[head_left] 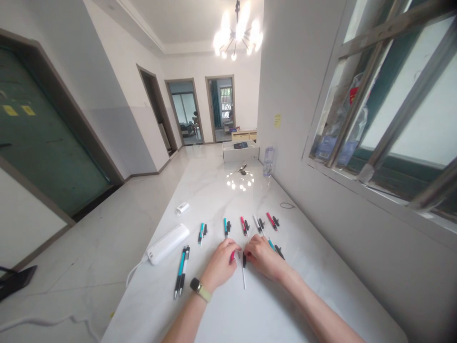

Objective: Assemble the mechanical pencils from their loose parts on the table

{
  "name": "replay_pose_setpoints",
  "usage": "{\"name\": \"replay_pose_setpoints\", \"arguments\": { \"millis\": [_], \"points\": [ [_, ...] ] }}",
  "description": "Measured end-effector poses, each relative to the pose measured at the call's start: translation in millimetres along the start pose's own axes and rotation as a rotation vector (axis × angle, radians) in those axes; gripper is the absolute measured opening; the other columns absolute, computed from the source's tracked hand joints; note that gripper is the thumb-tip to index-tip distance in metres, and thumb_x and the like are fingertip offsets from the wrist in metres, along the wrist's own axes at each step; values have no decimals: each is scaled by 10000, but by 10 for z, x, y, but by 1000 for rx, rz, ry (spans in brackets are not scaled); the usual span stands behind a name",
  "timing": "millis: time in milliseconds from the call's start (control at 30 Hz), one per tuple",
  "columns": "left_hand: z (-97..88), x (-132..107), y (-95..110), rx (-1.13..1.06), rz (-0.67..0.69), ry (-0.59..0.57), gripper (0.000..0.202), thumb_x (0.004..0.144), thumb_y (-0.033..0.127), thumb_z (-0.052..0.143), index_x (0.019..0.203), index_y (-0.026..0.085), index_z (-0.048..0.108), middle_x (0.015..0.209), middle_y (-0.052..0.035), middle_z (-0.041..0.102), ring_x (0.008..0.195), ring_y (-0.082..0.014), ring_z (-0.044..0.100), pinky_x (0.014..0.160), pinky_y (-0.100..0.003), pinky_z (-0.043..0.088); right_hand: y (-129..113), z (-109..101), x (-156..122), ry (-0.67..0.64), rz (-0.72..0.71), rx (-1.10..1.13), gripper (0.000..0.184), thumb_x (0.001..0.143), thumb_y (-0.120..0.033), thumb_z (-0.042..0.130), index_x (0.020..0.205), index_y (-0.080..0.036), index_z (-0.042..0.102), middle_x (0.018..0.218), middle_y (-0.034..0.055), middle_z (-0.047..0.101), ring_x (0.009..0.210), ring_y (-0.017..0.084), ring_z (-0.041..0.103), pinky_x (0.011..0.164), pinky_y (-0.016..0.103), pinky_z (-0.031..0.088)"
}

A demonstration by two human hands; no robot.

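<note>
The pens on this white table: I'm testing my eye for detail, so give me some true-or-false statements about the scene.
1. A watch with a pale strap sits on the left wrist. True.
2. The right hand grips the white power bank. False: the power bank lies on the table, to the left of both hands.
3. Two assembled pens lie side by side to the left of the left hand. True.
4. The clear plastic bottle stands on the floor. False: it stands on the far end of the table, beside the wall.
</note>
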State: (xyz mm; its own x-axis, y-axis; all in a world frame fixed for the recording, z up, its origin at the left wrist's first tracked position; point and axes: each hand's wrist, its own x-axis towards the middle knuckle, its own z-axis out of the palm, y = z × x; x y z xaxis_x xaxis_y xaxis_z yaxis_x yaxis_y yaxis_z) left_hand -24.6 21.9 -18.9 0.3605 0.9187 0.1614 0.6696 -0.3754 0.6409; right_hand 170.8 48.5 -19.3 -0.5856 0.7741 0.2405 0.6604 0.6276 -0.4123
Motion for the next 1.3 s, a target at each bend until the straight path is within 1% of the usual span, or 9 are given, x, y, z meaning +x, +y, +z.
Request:
{"name": "replay_pose_setpoints", "arguments": {
  "millis": [167, 333, 567, 633, 733, 833, 1000, 1200, 1300],
  "points": [
    [19, 7, -12, 41, -64, 8, 390, 734, 20, 458, 1020, 229, 622, 1059, -43, 574, 935, -178, 591, 906, -272, 448, -49, 10, 15, -2, -14, 74, 178, 798, -54, 576, 813, -199, 678, 818, 38, 659, 900, 206, 556, 782, 292, 370],
    [6, 5, -8, 84, -105, 22, 371, 740, 40, 468, 1023, 236, 606, 1060, -40, 577, 959, -180, 592, 910, -267, 445, -79, -17, 11, 15, -31, 96, 172, 777, -70, 591, 866, -194, 670, 832, 53, 633, 919, 222, 539, 802, 307, 402],
    [-53, -43, 5, 247, -212, -3, 423, 735, 62, 500, 1103, 261, 558, 1114, -57, 563, 980, -207, 603, 860, -285, 446, -101, -53, 26, 80, -40, 97, 172, 857, -76, 487, 860, -182, 623, 808, 61, 597, 897, 223, 524, 794, 322, 430],
    [-60, -54, 2, 312, -259, -25, 434, 739, 69, 509, 1130, 256, 534, 1081, -69, 579, 985, -227, 606, 840, -301, 443, -94, -49, 32, 90, -36, 102, 173, 872, -81, 476, 849, -184, 614, 792, 57, 593, 883, 220, 524, 788, 321, 433],
    [-74, -55, -5, 358, -311, -61, 363, 773, 92, 509, 1108, 232, 521, 1009, -78, 616, 967, -242, 617, 813, -308, 435, -86, -40, 34, 93, -25, 125, 165, 884, -94, 479, 842, -188, 608, 789, 53, 596, 883, 216, 530, 789, 314, 440],
    [-101, -40, -21, 308, -325, -52, 269, 818, 104, 474, 1058, 216, 519, 964, -81, 641, 939, -233, 626, 789, -298, 427, -83, -33, 36, 112, 14, 153, 145, 887, -109, 494, 854, -187, 612, 817, 58, 612, 918, 217, 539, 812, 315, 444],
    [-126, -21, -62, 83, -257, -11, 234, 819, 70, 429, 979, 224, 501, 851, -35, 634, 847, -189, 623, 734, -256, 412, -76, -45, 41, 158, 92, 187, 142, 878, -113, 498, 880, -186, 619, 859, 59, 631, 932, 219, 544, 826, 332, 437],
    [-73, -20, -34, 56, -220, 95, 146, 787, 111, 495, 876, 225, 483, 725, 10, 569, 701, -155, 575, 653, -231, 382, -91, -63, 30, 160, 100, 212, 157, 871, -105, 487, 869, -185, 622, 849, 53, 630, 916, 215, 548, 816, 335, 429],
    [-40, -23, 6, 31, -213, 36, 152, 737, 142, 563, 838, 225, 486, 678, 29, 566, 659, -148, 569, 625, -225, 378, -101, -63, 28, 158, 109, 220, 171, 865, -94, 478, 851, -182, 624, 837, 51, 627, 900, 209, 552, 807, 328, 428]
  ]
}}
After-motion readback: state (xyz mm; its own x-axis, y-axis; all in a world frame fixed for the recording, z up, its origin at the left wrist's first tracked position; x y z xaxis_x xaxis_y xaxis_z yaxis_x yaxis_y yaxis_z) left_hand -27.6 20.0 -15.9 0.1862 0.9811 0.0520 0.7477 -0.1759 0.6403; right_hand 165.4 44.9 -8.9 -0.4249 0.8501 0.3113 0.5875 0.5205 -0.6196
